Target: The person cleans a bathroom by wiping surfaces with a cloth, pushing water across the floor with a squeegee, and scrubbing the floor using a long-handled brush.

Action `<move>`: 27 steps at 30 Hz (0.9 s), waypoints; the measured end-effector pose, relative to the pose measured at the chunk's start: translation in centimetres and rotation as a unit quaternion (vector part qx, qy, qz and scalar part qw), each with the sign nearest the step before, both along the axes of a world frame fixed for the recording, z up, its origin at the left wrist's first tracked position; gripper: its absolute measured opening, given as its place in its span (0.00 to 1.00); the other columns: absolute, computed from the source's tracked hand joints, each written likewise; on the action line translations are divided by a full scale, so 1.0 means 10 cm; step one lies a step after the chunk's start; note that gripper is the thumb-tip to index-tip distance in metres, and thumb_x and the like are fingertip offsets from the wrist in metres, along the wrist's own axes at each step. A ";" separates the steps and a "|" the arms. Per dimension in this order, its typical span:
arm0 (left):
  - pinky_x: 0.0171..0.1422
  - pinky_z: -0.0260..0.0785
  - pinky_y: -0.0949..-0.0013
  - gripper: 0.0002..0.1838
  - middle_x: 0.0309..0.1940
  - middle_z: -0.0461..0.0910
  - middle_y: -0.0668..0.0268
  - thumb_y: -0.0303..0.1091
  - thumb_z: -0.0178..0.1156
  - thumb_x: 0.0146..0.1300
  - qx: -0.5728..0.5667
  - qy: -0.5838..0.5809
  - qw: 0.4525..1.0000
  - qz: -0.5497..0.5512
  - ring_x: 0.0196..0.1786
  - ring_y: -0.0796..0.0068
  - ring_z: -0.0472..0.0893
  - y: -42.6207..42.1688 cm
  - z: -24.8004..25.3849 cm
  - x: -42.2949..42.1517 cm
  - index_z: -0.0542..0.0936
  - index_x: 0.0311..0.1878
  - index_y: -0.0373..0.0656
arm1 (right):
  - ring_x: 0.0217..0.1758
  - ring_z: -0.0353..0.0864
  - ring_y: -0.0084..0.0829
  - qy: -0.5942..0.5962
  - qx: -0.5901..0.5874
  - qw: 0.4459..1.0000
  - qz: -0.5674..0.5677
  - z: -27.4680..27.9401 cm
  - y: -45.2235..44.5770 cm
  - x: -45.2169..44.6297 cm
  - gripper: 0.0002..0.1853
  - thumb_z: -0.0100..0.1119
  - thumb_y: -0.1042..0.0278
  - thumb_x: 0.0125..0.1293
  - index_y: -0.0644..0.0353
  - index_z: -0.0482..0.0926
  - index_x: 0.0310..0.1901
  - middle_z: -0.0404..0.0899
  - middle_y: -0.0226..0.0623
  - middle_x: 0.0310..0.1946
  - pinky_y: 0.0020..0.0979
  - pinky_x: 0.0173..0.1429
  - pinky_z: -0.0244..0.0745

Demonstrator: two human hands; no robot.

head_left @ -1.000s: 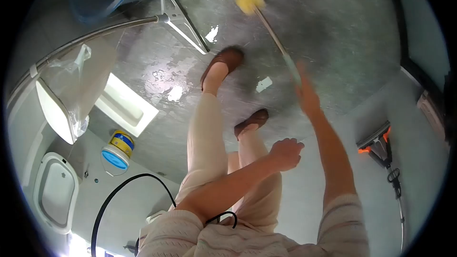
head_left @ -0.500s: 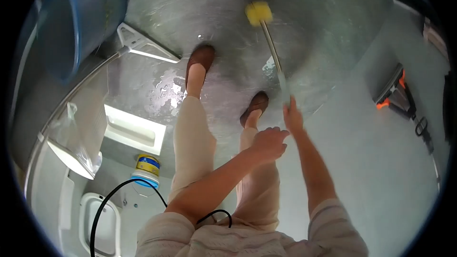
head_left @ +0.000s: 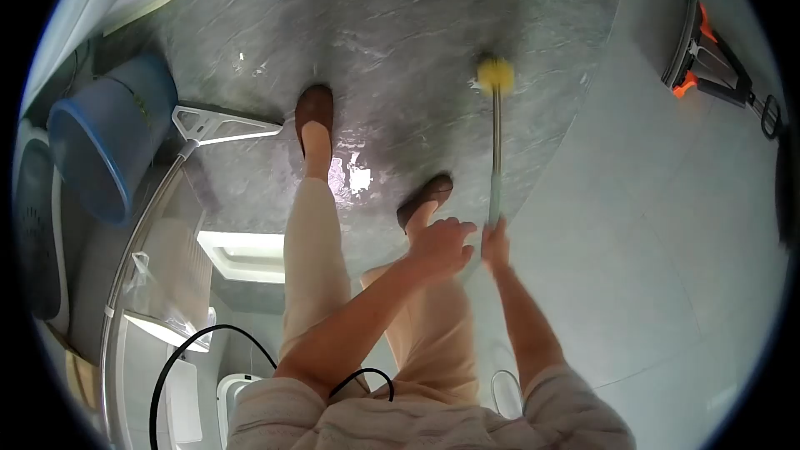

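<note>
My right hand (head_left: 496,243) is closed around the pale grip end of a scrub brush (head_left: 497,137) with a metal shaft. Its round yellow head (head_left: 496,76) is on or just over the grey marbled floor, slightly blurred. Left of the grip, my left hand (head_left: 442,247) hovers apart from it, fingers loosely bent and separated, holding nothing I can see. My two feet in brown shoes stand on the floor, which has shiny wet patches (head_left: 352,177) between them.
To the left, a blue translucent bin (head_left: 112,142) lies tipped beside a white triangular-headed floor tool (head_left: 225,127) with a long metal pole. A white basin-like tray (head_left: 243,256) is below. An orange-and-black squeegee mop (head_left: 708,58) stands at right. A black hose (head_left: 179,352) curves near my waist.
The view has shifted. The brush's yellow head has moved right and nearer to me, and its shaft now points almost straight ahead. My right hand still grips it; my left stays free.
</note>
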State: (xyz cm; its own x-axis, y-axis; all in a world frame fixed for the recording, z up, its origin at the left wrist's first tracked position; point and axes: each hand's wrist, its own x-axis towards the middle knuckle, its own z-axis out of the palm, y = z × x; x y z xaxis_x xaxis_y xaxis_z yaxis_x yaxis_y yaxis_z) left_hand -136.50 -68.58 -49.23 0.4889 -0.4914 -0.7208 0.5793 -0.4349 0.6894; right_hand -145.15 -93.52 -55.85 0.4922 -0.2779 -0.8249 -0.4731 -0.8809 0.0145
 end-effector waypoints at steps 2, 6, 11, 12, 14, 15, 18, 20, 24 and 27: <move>0.48 0.69 0.60 0.18 0.39 0.74 0.58 0.37 0.56 0.54 0.000 0.007 1.000 0.003 0.47 0.61 0.74 -0.04 0.01 -0.06 0.73 0.49 0.45 | 0.50 0.72 0.53 0.003 -0.026 1.000 -0.010 0.13 -0.18 -0.18 0.30 0.45 0.59 0.64 0.60 0.49 0.65 0.70 0.59 0.49 0.44 0.51 0.67; 0.48 0.69 0.59 0.18 0.40 0.74 0.58 0.37 0.55 0.55 -0.012 0.016 1.000 -0.022 0.45 0.59 0.75 -0.19 -0.03 -0.15 0.73 0.50 0.45 | 0.34 0.74 0.61 -0.153 0.012 0.988 0.022 -0.56 0.06 1.57 0.19 0.43 0.57 0.65 0.58 0.61 0.53 0.76 0.58 0.31 0.50 0.33 0.69; 0.49 0.68 0.58 0.18 0.43 0.74 0.58 0.37 0.54 0.55 0.009 0.025 0.999 -0.038 0.47 0.59 0.74 -0.24 -0.11 -0.26 0.72 0.50 0.46 | 0.37 0.74 0.58 -0.121 0.017 0.992 0.033 -0.78 0.05 1.31 0.23 0.44 0.57 0.65 0.57 0.58 0.58 0.75 0.58 0.34 0.50 0.37 0.68; 0.50 0.67 0.58 0.19 0.44 0.74 0.56 0.37 0.54 0.55 0.006 0.032 0.999 -0.036 0.48 0.58 0.74 -0.22 -0.10 -0.22 0.72 0.51 0.45 | 0.41 0.74 0.57 -0.093 0.034 0.994 0.038 -0.71 -0.20 0.65 0.27 0.44 0.57 0.65 0.57 0.54 0.62 0.74 0.58 0.39 0.49 0.41 0.69; 0.51 0.67 0.58 0.19 0.46 0.74 0.55 0.37 0.54 0.55 0.002 0.039 0.999 -0.036 0.49 0.57 0.74 -0.23 -0.07 -0.16 0.72 0.51 0.45 | 0.44 0.74 0.56 -0.044 0.045 0.997 0.036 -0.16 -0.33 -0.24 0.27 0.46 0.60 0.64 0.57 0.54 0.62 0.72 0.56 0.47 0.48 0.43 0.70; 0.51 0.67 0.58 0.19 0.46 0.74 0.55 0.37 0.54 0.55 0.001 0.039 0.998 -0.041 0.49 0.57 0.74 -0.23 -0.06 -0.15 0.71 0.51 0.45 | 0.43 0.74 0.56 0.054 0.012 0.998 -0.009 0.11 -0.23 -0.25 0.26 0.46 0.61 0.64 0.57 0.54 0.62 0.73 0.55 0.46 0.48 0.44 0.70; 0.50 0.67 0.58 0.19 0.46 0.74 0.55 0.36 0.54 0.55 0.005 0.043 0.997 -0.060 0.49 0.57 0.74 -0.27 -0.05 -0.23 0.71 0.52 0.45 | 0.38 0.75 0.57 -0.024 0.024 0.999 0.029 -0.26 -0.22 0.42 0.27 0.45 0.58 0.64 0.57 0.54 0.62 0.77 0.54 0.35 0.48 0.40 0.70; 0.50 0.67 0.59 0.19 0.45 0.74 0.56 0.36 0.54 0.55 0.020 0.027 0.998 -0.057 0.49 0.57 0.74 -0.26 -0.12 -0.27 0.71 0.52 0.45 | 0.35 0.75 0.58 -0.120 0.026 0.992 0.026 -0.76 0.01 1.44 0.24 0.44 0.54 0.65 0.56 0.57 0.58 0.76 0.57 0.31 0.52 0.36 0.68; 0.51 0.67 0.59 0.19 0.45 0.74 0.56 0.36 0.55 0.54 0.027 0.010 0.998 -0.052 0.49 0.57 0.74 -0.22 -0.14 -0.33 0.72 0.51 0.44 | 0.33 0.74 0.60 -0.152 0.046 0.987 0.039 -1.03 0.05 1.62 0.24 0.44 0.54 0.65 0.58 0.58 0.57 0.76 0.59 0.30 0.53 0.33 0.67; 0.50 0.67 0.59 0.19 0.46 0.74 0.56 0.36 0.55 0.54 0.022 0.001 0.999 -0.023 0.48 0.57 0.74 -0.21 -0.11 -0.30 0.72 0.50 0.43 | 0.37 0.75 0.56 -0.022 0.023 0.999 0.037 -0.32 -0.44 -0.01 0.26 0.44 0.56 0.65 0.54 0.54 0.62 0.76 0.56 0.34 0.50 0.39 0.69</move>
State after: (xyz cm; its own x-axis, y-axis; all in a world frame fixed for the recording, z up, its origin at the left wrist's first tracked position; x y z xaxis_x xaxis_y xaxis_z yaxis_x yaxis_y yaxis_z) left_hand -139.49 -70.70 -50.36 0.4650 -0.4812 -0.7431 0.5584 -0.4919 0.6680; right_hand -145.22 -97.92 -59.04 0.5464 -0.2018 -0.8129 -0.4068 -0.9123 -0.0470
